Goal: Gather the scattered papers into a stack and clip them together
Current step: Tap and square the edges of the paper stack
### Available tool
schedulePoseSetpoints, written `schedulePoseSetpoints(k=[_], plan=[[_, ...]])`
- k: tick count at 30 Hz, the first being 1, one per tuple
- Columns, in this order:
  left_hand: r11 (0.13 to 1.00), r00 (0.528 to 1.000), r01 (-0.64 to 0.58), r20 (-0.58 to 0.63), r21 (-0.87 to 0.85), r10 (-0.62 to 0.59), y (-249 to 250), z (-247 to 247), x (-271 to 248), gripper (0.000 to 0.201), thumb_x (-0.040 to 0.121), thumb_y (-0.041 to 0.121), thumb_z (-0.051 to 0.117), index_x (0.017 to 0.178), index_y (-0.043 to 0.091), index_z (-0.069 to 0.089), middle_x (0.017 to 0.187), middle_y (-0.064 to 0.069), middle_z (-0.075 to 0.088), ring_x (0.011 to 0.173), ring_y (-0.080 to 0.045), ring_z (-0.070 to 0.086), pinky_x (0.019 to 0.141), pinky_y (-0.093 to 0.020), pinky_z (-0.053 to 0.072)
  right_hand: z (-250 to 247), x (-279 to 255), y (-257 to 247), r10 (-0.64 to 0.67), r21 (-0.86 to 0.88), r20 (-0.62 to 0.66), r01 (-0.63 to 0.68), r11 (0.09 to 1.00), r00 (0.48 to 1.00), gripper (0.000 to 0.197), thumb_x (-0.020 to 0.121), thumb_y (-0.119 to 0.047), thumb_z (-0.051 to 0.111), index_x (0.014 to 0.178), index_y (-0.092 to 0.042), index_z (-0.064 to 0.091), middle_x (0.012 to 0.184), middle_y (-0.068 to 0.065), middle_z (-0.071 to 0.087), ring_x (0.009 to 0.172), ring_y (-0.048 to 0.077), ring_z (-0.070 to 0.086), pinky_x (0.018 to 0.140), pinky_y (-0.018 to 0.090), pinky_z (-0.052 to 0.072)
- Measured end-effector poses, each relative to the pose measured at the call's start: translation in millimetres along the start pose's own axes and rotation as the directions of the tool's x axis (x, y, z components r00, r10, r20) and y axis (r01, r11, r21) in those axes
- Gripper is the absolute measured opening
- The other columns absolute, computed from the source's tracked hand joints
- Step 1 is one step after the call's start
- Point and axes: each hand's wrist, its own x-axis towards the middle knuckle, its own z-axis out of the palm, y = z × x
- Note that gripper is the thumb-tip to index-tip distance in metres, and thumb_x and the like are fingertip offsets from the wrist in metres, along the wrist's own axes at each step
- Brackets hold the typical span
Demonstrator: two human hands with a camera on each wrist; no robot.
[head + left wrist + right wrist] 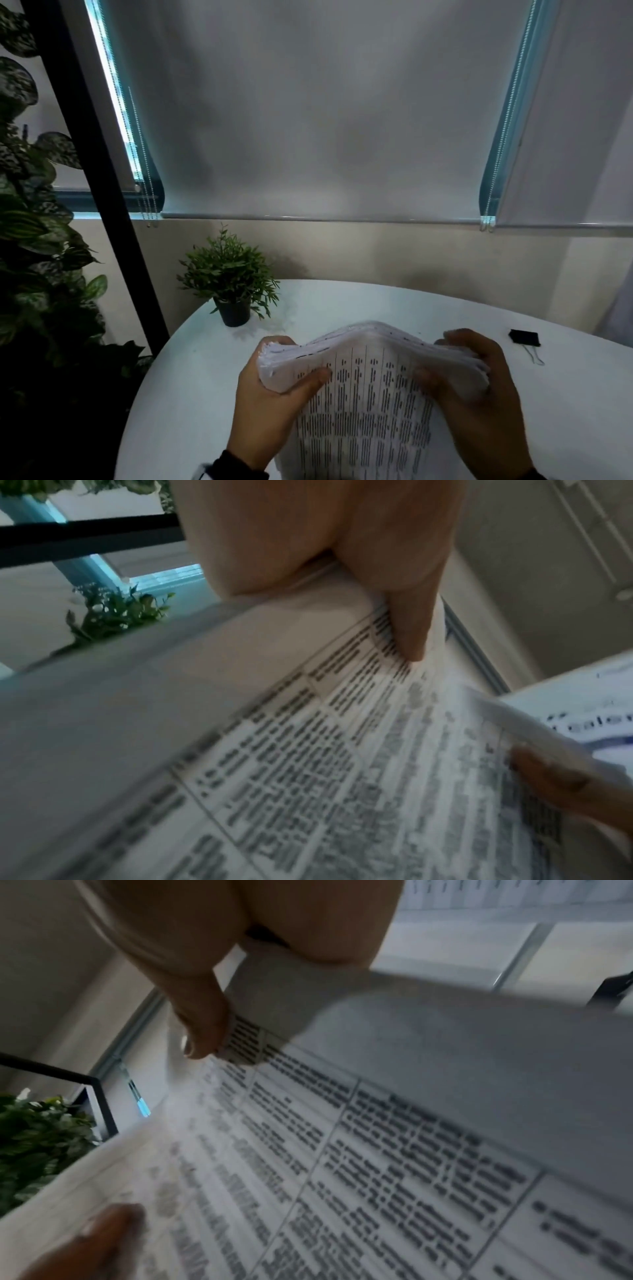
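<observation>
A thick stack of printed papers (366, 387) with table text is held up over the white round table (191, 394), its far edge bowed upward. My left hand (270, 387) grips the stack's left edge, thumb on the top sheet. My right hand (479, 387) grips the right edge the same way. The left wrist view shows the printed sheet (308, 764) with my thumb (407, 626) pressing on it. The right wrist view shows the same sheet (377, 1164) under my right thumb (202, 1031). A black binder clip (524, 338) lies on the table to the right of my right hand.
A small potted plant (231, 284) stands at the table's far left edge. A black shelf post (99, 178) and leafy plants (37, 240) are to the left. A wall and drawn window blind (325, 120) lie behind the table.
</observation>
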Motion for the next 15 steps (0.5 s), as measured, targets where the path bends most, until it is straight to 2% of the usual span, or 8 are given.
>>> schedulePoseSetpoints(k=[3, 5, 6, 8, 9, 10, 13, 15], plan=[[0.998, 0.998, -0.053, -0.021, -0.035, 0.052, 3.1, -2.3, 0.8, 0.060, 0.054, -0.003, 0.087, 0.097, 0.021, 0.053, 0.085, 0.014, 0.069, 0.075, -0.002, 0.067, 0.055, -0.013, 0.052, -0.9, 2.1, -13.7, -0.003, 0.088, -0.053, 0.007, 0.996, 0.999, 0.083, 0.050, 0.015, 0.077, 0.107, -0.040, 0.052, 0.084, -0.020, 0.069, 0.076, -0.006, 0.065, 0.067, 0.005, 0.049], [0.996, 0.999, -0.046, -0.001, -0.074, 0.046, -7.4, -10.9, -1.0, 0.084, 0.043, 0.006, 0.093, 0.109, 0.034, 0.049, 0.094, 0.021, 0.067, 0.085, -0.003, 0.068, 0.061, -0.016, 0.055, -6.3, 1.9, -15.1, 0.049, 0.137, -0.042, -0.043, 0.990, 0.998, 0.103, 0.044, 0.037, 0.067, 0.120, -0.025, 0.038, 0.074, -0.026, 0.068, 0.069, -0.011, 0.063, 0.060, 0.000, 0.046], [0.994, 0.999, -0.009, 0.041, -0.108, 0.013, -13.9, -13.4, -2.7, 0.089, 0.037, 0.014, 0.093, 0.112, 0.038, 0.051, 0.100, 0.017, 0.069, 0.090, -0.009, 0.070, 0.065, -0.020, 0.056, -7.4, -0.9, -7.0, 0.090, 0.110, -0.028, -0.087, 0.990, 0.996, 0.104, 0.041, 0.036, 0.070, 0.120, -0.023, 0.038, 0.076, -0.031, 0.067, 0.069, -0.015, 0.062, 0.060, -0.001, 0.045], [0.991, 0.989, 0.076, 0.132, -0.113, -0.061, -19.7, -10.4, -5.7, 0.078, 0.030, 0.026, 0.094, 0.101, 0.043, 0.066, 0.097, 0.008, 0.075, 0.091, -0.017, 0.072, 0.069, -0.025, 0.058, -6.8, -8.6, 6.9, 0.247, 0.057, 0.076, -0.252, 0.966, 0.966, 0.088, 0.033, -0.003, 0.095, 0.105, -0.029, 0.052, 0.085, -0.031, 0.068, 0.071, -0.019, 0.060, 0.062, 0.000, 0.045], [0.995, 0.989, 0.075, 0.133, -0.066, -0.065, -18.5, -6.9, -6.8, 0.067, 0.030, 0.030, 0.096, 0.090, 0.046, 0.072, 0.091, 0.011, 0.076, 0.087, -0.011, 0.072, 0.067, -0.020, 0.057, -6.2, -11.5, 10.9, 0.336, 0.042, 0.132, -0.344, 0.938, 0.933, 0.078, 0.027, -0.030, 0.097, 0.094, -0.031, 0.057, 0.086, -0.024, 0.071, 0.070, -0.020, 0.060, 0.063, 0.005, 0.046], [0.997, 0.992, 0.063, 0.110, -0.044, -0.058, -18.5, -4.5, -6.4, 0.056, 0.034, 0.031, 0.096, 0.081, 0.050, 0.073, 0.084, 0.017, 0.075, 0.081, -0.005, 0.071, 0.063, -0.015, 0.055, -4.9, -12.2, 8.4, 0.394, 0.039, 0.131, -0.402, 0.915, 0.910, 0.067, 0.030, -0.037, 0.096, 0.085, -0.031, 0.059, 0.078, -0.020, 0.072, 0.066, -0.020, 0.059, 0.064, 0.010, 0.046], [0.993, 0.998, 0.032, 0.062, -0.111, -0.025, -4.3, -3.5, -5.1, 0.047, 0.044, 0.012, 0.094, 0.084, 0.028, 0.075, 0.082, 0.013, 0.076, 0.080, -0.008, 0.071, 0.059, -0.014, 0.054, -9.1, -5.1, -4.1, 0.333, 0.105, 0.037, -0.335, 0.936, 0.942, 0.057, 0.042, -0.009, 0.093, 0.081, -0.030, 0.057, 0.058, -0.032, 0.063, 0.058, -0.021, 0.057, 0.062, 0.014, 0.043], [0.987, 0.994, 0.011, 0.105, -0.158, 0.006, -3.4, -11.7, -3.8, 0.088, 0.031, 0.025, 0.096, 0.111, 0.020, 0.060, 0.097, -0.001, 0.075, 0.089, -0.018, 0.071, 0.064, -0.022, 0.057, -11.9, 1.1, -13.1, 0.203, 0.119, 0.048, -0.207, 0.971, 0.978, 0.080, 0.026, -0.029, 0.096, 0.095, -0.029, 0.056, 0.078, -0.033, 0.067, 0.074, -0.018, 0.061, 0.064, 0.012, 0.051]])
